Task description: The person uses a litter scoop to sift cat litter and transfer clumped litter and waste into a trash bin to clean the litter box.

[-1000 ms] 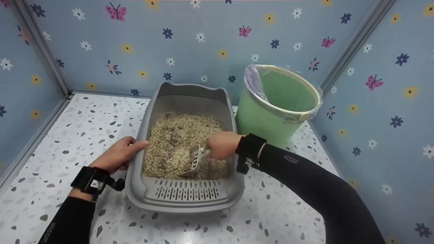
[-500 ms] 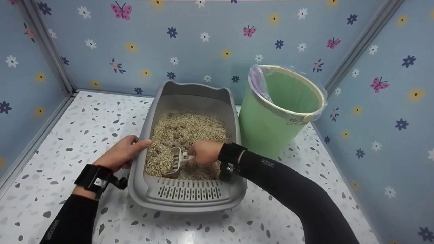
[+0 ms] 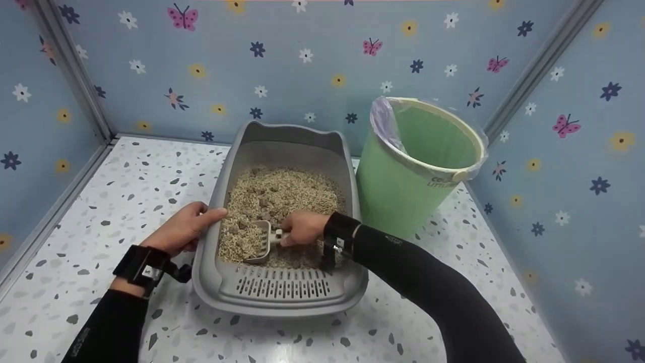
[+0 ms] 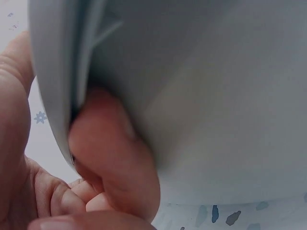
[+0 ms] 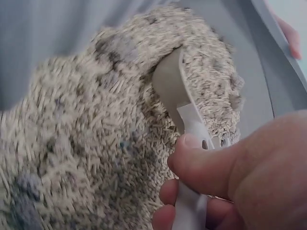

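Note:
A grey litter box (image 3: 282,305) holds pellet litter (image 3: 307,194) with darker clumps in it. My left hand (image 3: 184,227) grips the box's left rim, thumb on top; the left wrist view shows curled fingers (image 4: 115,158) under the rim's outer side. Inside the box my right hand (image 3: 305,228) holds a light grey litter scoop (image 5: 172,86) by its handle, thumb along the top. The slotted scoop head is sunk in the litter near the left front, heaped with pellets. Its front edge is hidden by litter.
Right behind the box stands a green bin (image 3: 393,186) with a clear liner folded over its rim. Flower-patterned panels (image 3: 302,65) enclose the back and both sides. A speckled white surface (image 3: 151,176) lies under everything.
My right hand has pushed the scoop leftward through the litter toward the left wall, then nearly stopped. The left hand keeps its grip on the rim. The view has shifted slightly.

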{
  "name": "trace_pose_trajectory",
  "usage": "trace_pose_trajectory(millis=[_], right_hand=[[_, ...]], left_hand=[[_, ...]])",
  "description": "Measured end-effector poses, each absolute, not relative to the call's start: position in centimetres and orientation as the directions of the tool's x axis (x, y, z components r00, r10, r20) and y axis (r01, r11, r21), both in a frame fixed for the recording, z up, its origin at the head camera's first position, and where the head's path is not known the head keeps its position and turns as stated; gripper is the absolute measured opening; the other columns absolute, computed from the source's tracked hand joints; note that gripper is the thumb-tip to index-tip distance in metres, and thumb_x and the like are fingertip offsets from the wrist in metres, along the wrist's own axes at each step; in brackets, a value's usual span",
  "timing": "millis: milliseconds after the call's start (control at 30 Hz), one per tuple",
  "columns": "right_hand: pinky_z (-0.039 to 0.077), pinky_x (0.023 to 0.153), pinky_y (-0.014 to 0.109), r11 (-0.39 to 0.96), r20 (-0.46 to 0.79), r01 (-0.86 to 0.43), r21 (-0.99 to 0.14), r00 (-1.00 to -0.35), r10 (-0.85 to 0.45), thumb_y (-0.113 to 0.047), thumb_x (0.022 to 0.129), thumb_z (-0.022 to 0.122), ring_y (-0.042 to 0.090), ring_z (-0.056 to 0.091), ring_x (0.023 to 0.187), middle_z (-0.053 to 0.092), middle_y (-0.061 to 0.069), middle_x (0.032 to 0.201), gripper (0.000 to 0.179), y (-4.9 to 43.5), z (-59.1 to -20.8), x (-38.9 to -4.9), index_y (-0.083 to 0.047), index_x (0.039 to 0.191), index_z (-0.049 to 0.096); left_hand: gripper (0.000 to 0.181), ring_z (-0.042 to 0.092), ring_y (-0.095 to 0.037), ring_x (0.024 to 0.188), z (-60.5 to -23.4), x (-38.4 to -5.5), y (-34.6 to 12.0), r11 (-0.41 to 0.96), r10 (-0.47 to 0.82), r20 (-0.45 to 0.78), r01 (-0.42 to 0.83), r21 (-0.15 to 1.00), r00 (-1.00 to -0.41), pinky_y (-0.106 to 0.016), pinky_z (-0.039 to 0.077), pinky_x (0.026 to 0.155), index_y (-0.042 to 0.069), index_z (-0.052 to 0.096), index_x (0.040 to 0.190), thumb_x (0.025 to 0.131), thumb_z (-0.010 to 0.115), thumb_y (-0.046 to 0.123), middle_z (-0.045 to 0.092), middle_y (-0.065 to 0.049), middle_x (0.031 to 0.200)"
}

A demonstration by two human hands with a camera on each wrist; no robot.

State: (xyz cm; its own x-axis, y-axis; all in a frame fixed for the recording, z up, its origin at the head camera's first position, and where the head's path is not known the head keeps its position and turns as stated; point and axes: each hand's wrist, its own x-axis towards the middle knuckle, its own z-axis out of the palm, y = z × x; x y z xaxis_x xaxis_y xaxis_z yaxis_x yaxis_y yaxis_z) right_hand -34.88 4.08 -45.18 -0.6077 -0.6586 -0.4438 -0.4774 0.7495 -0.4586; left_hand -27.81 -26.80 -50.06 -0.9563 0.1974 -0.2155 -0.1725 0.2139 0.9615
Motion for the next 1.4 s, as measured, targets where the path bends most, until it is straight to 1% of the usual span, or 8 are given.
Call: trace_pose_trajectory(millis=[100, 233, 467, 667, 800, 933, 1100, 1400], right_hand=[[0.047, 0.068, 0.025, 0.763, -0.459, -0.413, -0.498, -0.621, -0.635, -0.019, 0.106, 0.077, 0.011, 0.054, 0.074, 0.06, -0.005, 0.082, 0.012, 4.4, -45.1, -34.7, -0.01, 0.099, 0.076], [0.049, 0.071, 0.027, 0.771, -0.469, -0.388, -0.505, -0.627, -0.623, -0.022, 0.106, 0.077, 0.012, 0.055, 0.076, 0.061, -0.005, 0.085, 0.014, 4.7, -44.8, -34.7, -0.009, 0.1, 0.077], [0.05, 0.067, 0.026, 0.737, -0.456, -0.346, -0.58, -0.612, -0.646, -0.02, 0.106, 0.078, 0.013, 0.056, 0.075, 0.063, -0.004, 0.084, 0.012, 5.1, -44.7, -34.9, -0.008, 0.108, 0.082], [0.053, 0.071, 0.026, 0.713, -0.449, -0.391, -0.582, -0.576, -0.683, -0.02, 0.105, 0.079, 0.018, 0.062, 0.082, 0.066, -0.005, 0.088, 0.008, 5.4, -44.7, -34.8, -0.013, 0.101, 0.08], [0.053, 0.074, 0.028, 0.72, -0.463, -0.381, -0.58, -0.572, -0.677, -0.023, 0.105, 0.079, 0.02, 0.063, 0.084, 0.063, -0.005, 0.089, 0.015, 5.5, -44.6, -34.6, -0.015, 0.093, 0.075], [0.052, 0.075, 0.03, 0.728, -0.482, -0.338, -0.596, -0.574, -0.661, -0.023, 0.104, 0.08, 0.017, 0.06, 0.081, 0.062, -0.004, 0.089, 0.014, 5.4, -44.5, -34.3, -0.014, 0.095, 0.075], [0.052, 0.075, 0.029, 0.706, -0.465, -0.309, -0.637, -0.576, -0.672, -0.019, 0.104, 0.08, 0.013, 0.059, 0.08, 0.064, -0.005, 0.088, 0.01, 5.3, -44.7, -34.0, -0.014, 0.098, 0.075], [0.045, 0.064, 0.025, 0.696, -0.455, -0.223, -0.683, -0.615, -0.644, -0.018, 0.105, 0.078, 0.011, 0.051, 0.072, 0.058, -0.005, 0.083, 0.009, 5.4, -44.8, -34.4, -0.013, 0.099, 0.074]], left_hand=[[0.059, 0.043, -0.009, 0.056, -50.1, -27.9, -26.9, 0.224, 0.197, -0.217, -0.172, 0.959, -0.956, -0.023, 0.038, 0.044, -0.001, 0.043, 0.128, 0.112, 0.065, 0.052, 0.053, -0.006, 0.089], [0.059, 0.046, -0.009, 0.057, -50.1, -27.9, -26.8, 0.225, 0.2, -0.217, -0.171, 0.959, -0.955, -0.023, 0.041, 0.045, -0.001, 0.044, 0.129, 0.112, 0.065, 0.051, 0.056, -0.007, 0.091], [0.059, 0.046, -0.01, 0.056, -50.1, -27.7, -26.8, 0.223, 0.202, -0.216, -0.17, 0.96, -0.955, -0.023, 0.04, 0.044, -0.002, 0.044, 0.125, 0.112, 0.065, 0.052, 0.055, -0.007, 0.09], [0.064, 0.048, -0.01, 0.057, -50.1, -27.7, -26.9, 0.212, 0.206, -0.224, -0.18, 0.96, -0.953, -0.023, 0.041, 0.045, -0.002, 0.043, 0.128, 0.111, 0.065, 0.055, 0.057, -0.008, 0.091], [0.06, 0.047, -0.01, 0.056, -50.1, -27.7, -26.9, 0.212, 0.201, -0.218, -0.174, 0.962, -0.955, -0.023, 0.041, 0.045, -0.001, 0.044, 0.125, 0.112, 0.065, 0.054, 0.055, -0.006, 0.088], [0.055, 0.045, -0.009, 0.054, -50.1, -27.7, -26.9, 0.213, 0.195, -0.211, -0.169, 0.962, -0.958, -0.023, 0.039, 0.044, 0.0, 0.044, 0.121, 0.113, 0.064, 0.051, 0.053, -0.005, 0.085], [0.055, 0.046, -0.008, 0.053, -50.2, -27.6, -27.0, 0.221, 0.196, -0.206, -0.161, 0.962, -0.959, -0.023, 0.039, 0.042, 0.002, 0.045, 0.12, 0.112, 0.064, 0.053, 0.058, -0.007, 0.087], [0.057, 0.044, -0.009, 0.054, -50.1, -27.6, -26.8, 0.229, 0.18, -0.214, -0.17, 0.958, -0.96, -0.023, 0.038, 0.044, 0.001, 0.045, 0.118, 0.111, 0.065, 0.054, 0.054, -0.006, 0.086]])
